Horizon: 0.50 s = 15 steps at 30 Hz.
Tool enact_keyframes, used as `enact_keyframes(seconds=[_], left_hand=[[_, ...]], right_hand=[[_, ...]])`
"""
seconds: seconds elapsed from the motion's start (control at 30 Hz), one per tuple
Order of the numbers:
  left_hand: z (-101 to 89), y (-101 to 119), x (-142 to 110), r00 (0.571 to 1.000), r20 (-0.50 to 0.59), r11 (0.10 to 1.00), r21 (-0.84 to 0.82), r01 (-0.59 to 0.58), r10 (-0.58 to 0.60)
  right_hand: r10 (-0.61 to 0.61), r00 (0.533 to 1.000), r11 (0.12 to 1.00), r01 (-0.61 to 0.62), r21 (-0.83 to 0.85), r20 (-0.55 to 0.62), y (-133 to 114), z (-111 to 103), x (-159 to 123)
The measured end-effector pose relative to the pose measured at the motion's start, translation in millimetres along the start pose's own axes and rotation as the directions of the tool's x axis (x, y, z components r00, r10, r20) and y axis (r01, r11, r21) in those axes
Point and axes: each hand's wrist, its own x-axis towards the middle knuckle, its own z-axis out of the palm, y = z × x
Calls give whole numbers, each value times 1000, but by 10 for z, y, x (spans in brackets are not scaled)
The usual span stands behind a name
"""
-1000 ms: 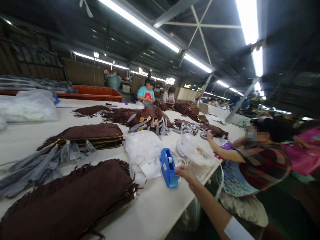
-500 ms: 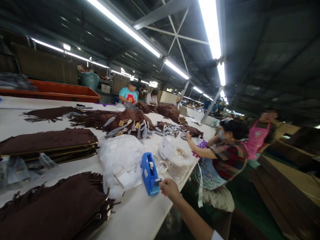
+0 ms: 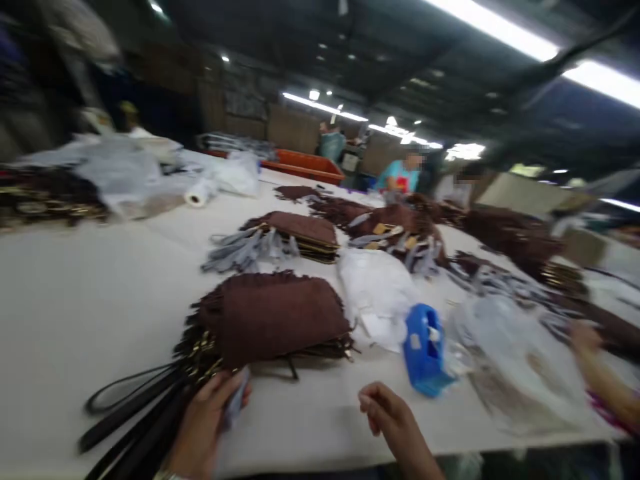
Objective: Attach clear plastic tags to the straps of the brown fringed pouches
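My left hand point(image 3: 207, 417) is closed around a strip wrapped in grey film point(image 3: 235, 400), at the near edge of a stack of brown fringed pouches point(image 3: 285, 313). Dark straps point(image 3: 145, 413) trail from the stack to the lower left, beside that hand. My right hand point(image 3: 393, 420) is raised over the table's front part, its fingers curled in a pinch; anything between them is too small and blurred to name. To its right stands a blue tape dispenser point(image 3: 420, 353). Behind lies a white plastic bag point(image 3: 377, 290).
Another pouch stack point(image 3: 300, 233) with grey-wrapped straps lies farther back on the white table point(image 3: 120, 293). At the right, a co-worker's hand point(image 3: 585, 340) is near a clear plastic bag point(image 3: 515, 353). A roll point(image 3: 197, 193) and an orange bin point(image 3: 307, 167) are farther off.
My view has swung left and down, and my left hand has come into sight. My right hand has left the tape dispenser and is now to its left.
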Motion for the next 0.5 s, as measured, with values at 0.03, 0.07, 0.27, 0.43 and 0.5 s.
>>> enact_keyframes(seconds=[0.03,0.07,0.27,0.43,0.5], left_hand=[[-113,-17,-13,999,43,999,-22,-23,24],[-184,-33,-17,997,69,998,-51,-42,45],[-166,-52,-32,982,132,979,-169,-110,133],[-181,-79,-42,980,127,981,-139,-134,152],[-197,-107,-27,980,114,981,-132,-145,160]], right_hand=[[-51,996,996,45,80,73,-170,161,52],[-92,986,987,72,141,139,-350,322,99],[-326,888,945,292,149,323,-1184,1102,205],[-470,814,872,489,34,340,-1340,1360,323],[-503,794,836,547,-41,342,-1359,1407,359]])
